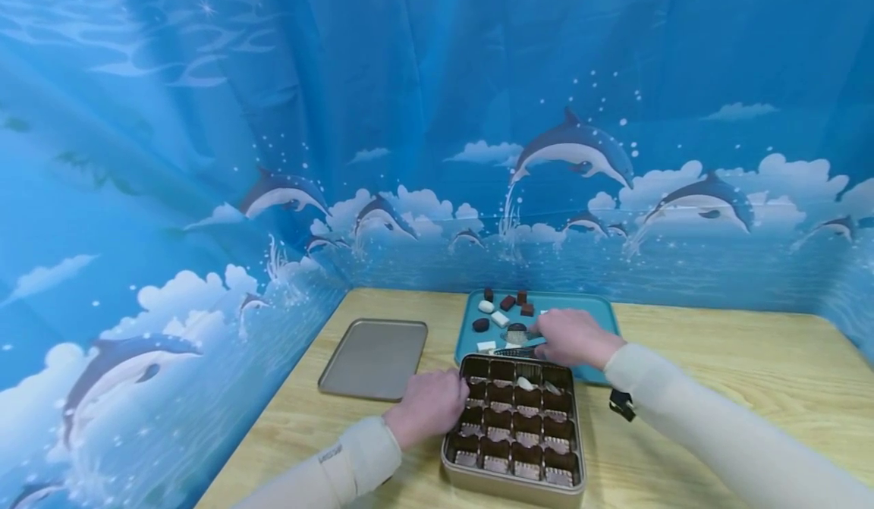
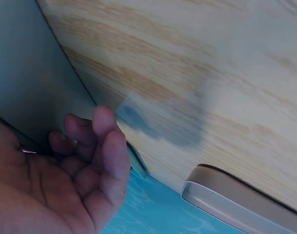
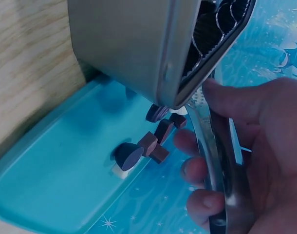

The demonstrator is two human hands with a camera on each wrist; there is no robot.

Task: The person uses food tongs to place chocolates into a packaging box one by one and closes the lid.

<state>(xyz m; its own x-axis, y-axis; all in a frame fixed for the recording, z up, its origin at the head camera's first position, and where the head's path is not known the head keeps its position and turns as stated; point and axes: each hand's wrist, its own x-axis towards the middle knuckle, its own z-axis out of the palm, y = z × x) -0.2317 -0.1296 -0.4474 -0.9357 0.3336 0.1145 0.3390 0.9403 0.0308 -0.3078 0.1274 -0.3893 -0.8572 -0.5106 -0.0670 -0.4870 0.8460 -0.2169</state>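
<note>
My left hand grips the left rim of a deep metal tin near its far corner; in the left wrist view its fingers are curled against the wall. Inside the tin sits a brown divided insert with a pale piece in the back row. My right hand holds metal tongs beyond the tin's far edge. The tongs' spread tips are over the blue tray, around a dark round chocolate; whether they touch it, I cannot tell.
Several brown chocolates and white pieces lie on the tray's left half. A flat metal lid rests on the wooden table left of the tin. A dolphin-printed curtain borders the table at the back and left.
</note>
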